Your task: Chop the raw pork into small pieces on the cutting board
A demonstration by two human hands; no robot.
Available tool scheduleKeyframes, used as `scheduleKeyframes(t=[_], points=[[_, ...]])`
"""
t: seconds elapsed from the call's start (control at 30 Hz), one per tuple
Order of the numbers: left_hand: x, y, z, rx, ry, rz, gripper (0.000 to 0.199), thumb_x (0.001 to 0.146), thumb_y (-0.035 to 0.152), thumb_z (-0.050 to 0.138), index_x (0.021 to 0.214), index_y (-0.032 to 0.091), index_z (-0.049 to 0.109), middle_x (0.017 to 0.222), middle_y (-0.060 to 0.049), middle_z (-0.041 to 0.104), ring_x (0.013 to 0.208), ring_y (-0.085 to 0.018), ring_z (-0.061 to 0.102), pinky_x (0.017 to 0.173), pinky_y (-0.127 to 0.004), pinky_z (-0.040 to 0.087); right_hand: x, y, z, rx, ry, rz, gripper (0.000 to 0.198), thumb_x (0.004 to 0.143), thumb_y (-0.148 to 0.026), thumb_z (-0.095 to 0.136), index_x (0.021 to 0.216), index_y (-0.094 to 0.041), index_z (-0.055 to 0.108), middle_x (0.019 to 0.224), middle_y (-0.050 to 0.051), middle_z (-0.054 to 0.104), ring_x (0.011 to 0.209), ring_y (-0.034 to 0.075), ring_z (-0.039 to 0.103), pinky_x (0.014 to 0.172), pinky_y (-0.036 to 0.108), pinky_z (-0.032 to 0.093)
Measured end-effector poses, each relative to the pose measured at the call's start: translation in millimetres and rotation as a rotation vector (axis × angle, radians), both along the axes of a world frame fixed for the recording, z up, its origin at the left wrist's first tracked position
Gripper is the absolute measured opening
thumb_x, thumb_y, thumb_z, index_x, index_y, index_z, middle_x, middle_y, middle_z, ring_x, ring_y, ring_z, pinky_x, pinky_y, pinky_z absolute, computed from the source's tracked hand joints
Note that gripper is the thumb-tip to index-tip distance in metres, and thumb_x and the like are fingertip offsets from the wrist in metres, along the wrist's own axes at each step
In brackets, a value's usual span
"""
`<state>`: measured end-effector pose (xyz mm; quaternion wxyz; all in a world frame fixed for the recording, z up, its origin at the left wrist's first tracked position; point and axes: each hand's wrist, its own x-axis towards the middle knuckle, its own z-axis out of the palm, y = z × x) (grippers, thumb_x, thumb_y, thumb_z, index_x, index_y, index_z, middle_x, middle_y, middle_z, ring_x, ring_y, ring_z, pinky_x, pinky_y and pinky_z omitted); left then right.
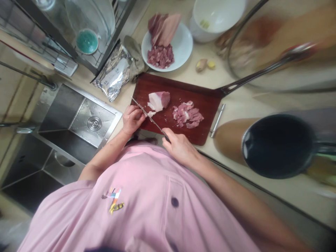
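Note:
My right hand point(181, 147) is closed round the handle of a kitchen knife point(154, 123), whose thin blade slants across the left part of a red-brown cutting board point(207, 99). On the other side of the blade, my left hand point(132, 119) has its fingers curled at the board's left edge, pinching a small piece of pale, fatty meat point(151, 114) beside the blade. A larger chunk of raw meat point(159, 100) with white fat lies just beyond the knife. To its right is a pile of cut meat pieces point(187, 114).
Behind the board stand a white plate point(183, 52) of raw meat, a white bowl point(199, 31) and pieces of ginger point(201, 65). A black-handled utensil point(252, 75) reaches the board's corner. A dark pan point(279, 147) is at right, a steel sink point(112, 124) at left, beside a foil bag point(115, 75).

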<state>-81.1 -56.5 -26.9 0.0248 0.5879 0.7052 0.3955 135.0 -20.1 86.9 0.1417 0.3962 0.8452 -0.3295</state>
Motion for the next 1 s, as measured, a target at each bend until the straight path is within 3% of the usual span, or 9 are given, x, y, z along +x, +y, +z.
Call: scheduleKeyframes(t=[0.13, 0.37, 0.57, 0.77, 1.0], points=[[1.2, 0.1, 0.7, -0.003, -0.015, 0.012, 0.021, 0.085, 0.038, 0.06, 0.075, 0.019, 0.062, 0.085, -0.004, 0.063, 0.083, -0.016, 0.058, 0.076, -0.03, 0.05, 0.6, 3.4, 0.9, -0.038, -0.023, 0.008, 0.033, 0.089, -0.027, 0.041, 0.118, -0.017, 0.054, 0.074, 0.007, 0.068, 0.065, 0.022, 0.064, 0.059, 0.027, 0.036], [-0.6, 0.9, 4.5, -0.035, -0.047, -0.007, 0.02, 0.082, 0.038, 0.063, 0.075, 0.019, 0.061, 0.085, -0.004, 0.062, 0.084, -0.016, 0.059, 0.076, -0.029, 0.05, -35.8, 7.6, -10.1, -0.014, -0.038, -0.03, 0.035, 0.09, -0.027, 0.038, 0.12, -0.016, 0.052, 0.083, 0.011, 0.071, 0.074, 0.025, 0.066, 0.062, 0.029, 0.038], [-0.1, 2.5, 3.3, 0.01, -0.052, -0.015, 0.014, 0.082, 0.031, 0.064, 0.076, 0.019, 0.061, 0.087, -0.003, 0.062, 0.086, -0.015, 0.06, 0.078, -0.028, 0.05, -29.9, 7.6, -7.3, -0.077, -0.037, -0.043, 0.034, 0.089, -0.026, 0.039, 0.119, -0.017, 0.053, 0.084, 0.01, 0.071, 0.075, 0.025, 0.067, 0.063, 0.028, 0.04], [-0.7, 2.1, 1.2, -0.021, -0.035, 0.007, 0.018, 0.081, 0.034, 0.065, 0.074, 0.018, 0.059, 0.085, -0.003, 0.061, 0.084, -0.016, 0.059, 0.075, -0.028, 0.05, -50.6, 12.9, -24.3, 0.027, 0.032, -0.026, 0.038, 0.089, -0.027, 0.039, 0.124, -0.017, 0.052, 0.089, 0.012, 0.072, 0.078, 0.027, 0.067, 0.065, 0.03, 0.041], [-0.9, 2.8, 3.7, -0.003, -0.055, 0.012, 0.012, 0.085, 0.029, 0.058, 0.078, 0.019, 0.059, 0.087, -0.004, 0.062, 0.087, -0.017, 0.057, 0.082, -0.032, 0.049, -22.7, 24.5, -24.4, -0.008, 0.09, -0.116, 0.033, 0.088, -0.026, 0.042, 0.116, -0.017, 0.057, 0.086, 0.01, 0.072, 0.079, 0.025, 0.066, 0.066, 0.028, 0.041]])
